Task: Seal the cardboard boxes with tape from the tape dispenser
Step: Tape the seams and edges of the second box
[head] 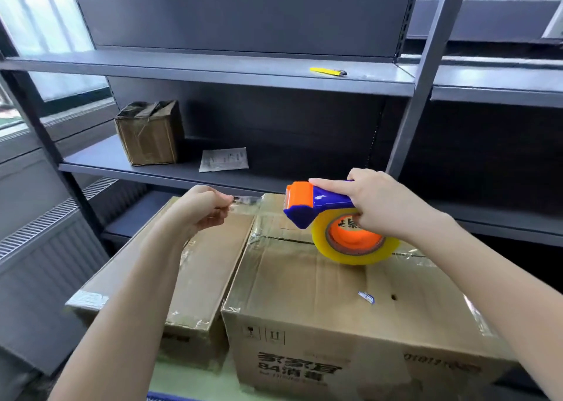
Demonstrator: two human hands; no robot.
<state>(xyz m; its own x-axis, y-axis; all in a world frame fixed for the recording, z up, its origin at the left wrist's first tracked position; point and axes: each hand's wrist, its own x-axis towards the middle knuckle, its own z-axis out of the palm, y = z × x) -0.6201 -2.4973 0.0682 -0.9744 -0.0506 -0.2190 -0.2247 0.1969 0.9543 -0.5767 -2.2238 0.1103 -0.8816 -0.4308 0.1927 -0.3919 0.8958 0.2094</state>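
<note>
Above the box (304,278), right hand (380,202) grips dispenser (316,205).

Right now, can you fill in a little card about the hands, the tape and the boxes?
left grip: pinches the tape end, stretched out from the dispenser
right grip: holds the tape dispenser from above
tape roll: yellowish with an orange core, over the right box
left box: beside the right box, shiny tape on its edges
middle shelf: small taped box and a paper sheet
upper shelf: yellow tool, maybe a cutter
</note>
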